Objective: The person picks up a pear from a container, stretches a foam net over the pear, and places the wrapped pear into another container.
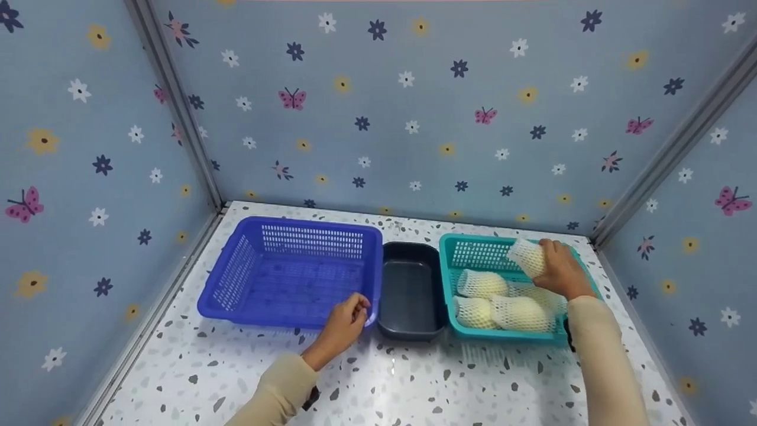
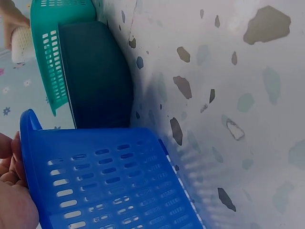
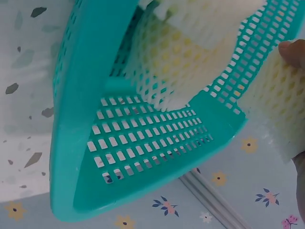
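Note:
In the head view my right hand (image 1: 562, 271) grips a pale yellow fruit in a white foam net (image 1: 527, 258), above the back right part of the teal basket (image 1: 502, 335). The right wrist view shows the held net-wrapped fruit (image 3: 279, 98) at its right edge, fingertips on the foam. Several more net-wrapped fruits (image 1: 520, 313) lie inside that basket. My left hand (image 1: 343, 322) is at the near right corner of the blue basket (image 1: 290, 223), its fingers loosely curled beside the rim and holding nothing.
A dark grey tray (image 1: 408, 334) stands between the two baskets. All three stand on a white speckled table (image 1: 402, 390). Flower-patterned panels (image 1: 390, 89) enclose the back and both sides, with metal strips (image 1: 177, 106) at the corners.

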Demonstrator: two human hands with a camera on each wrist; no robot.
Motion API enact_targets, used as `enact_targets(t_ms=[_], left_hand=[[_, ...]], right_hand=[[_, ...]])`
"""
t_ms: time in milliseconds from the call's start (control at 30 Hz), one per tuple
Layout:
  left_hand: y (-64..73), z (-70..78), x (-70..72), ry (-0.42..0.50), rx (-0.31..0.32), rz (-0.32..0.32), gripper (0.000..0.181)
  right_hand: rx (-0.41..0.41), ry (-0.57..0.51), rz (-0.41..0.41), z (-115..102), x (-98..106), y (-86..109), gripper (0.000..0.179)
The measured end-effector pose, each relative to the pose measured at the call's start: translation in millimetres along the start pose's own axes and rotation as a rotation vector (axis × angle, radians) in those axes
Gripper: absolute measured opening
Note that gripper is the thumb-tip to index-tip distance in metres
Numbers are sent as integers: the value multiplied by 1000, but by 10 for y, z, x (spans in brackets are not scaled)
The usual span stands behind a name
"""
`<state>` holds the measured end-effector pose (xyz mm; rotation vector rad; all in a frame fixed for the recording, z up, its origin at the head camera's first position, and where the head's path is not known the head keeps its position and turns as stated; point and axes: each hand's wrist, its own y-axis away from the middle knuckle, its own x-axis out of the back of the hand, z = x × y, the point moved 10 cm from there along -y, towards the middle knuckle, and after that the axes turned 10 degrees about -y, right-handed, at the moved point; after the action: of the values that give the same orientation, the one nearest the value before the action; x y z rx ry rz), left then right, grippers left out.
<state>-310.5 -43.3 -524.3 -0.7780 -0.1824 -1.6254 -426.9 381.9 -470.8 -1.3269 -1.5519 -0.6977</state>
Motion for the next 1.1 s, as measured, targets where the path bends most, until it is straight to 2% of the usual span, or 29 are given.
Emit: enact_targets(t_ms=[100,233,467,767,867,1100], left_hand=[[19,0,-27,-15,-3,-9,12],[42,-1,-57,-25,-8,-22,13],[72,-8,-46,-56,-6,-19,12],[48,3,-29,-41,-13,-13,12],[43,-1,-22,-41,-23,-4,11],[33,-29,-13,-20,-23,3,12]], right_hand=[[-12,78,-42,66,-126,34,77],[-22,129,-61,133,-243,51,77],[4,154,-49,144,-364,14,75],[61,218,-19,41,-409,-112,75],[58,204,-56,2,-456,-155,74],[-56,113,-195,11,-617,-208,74]])
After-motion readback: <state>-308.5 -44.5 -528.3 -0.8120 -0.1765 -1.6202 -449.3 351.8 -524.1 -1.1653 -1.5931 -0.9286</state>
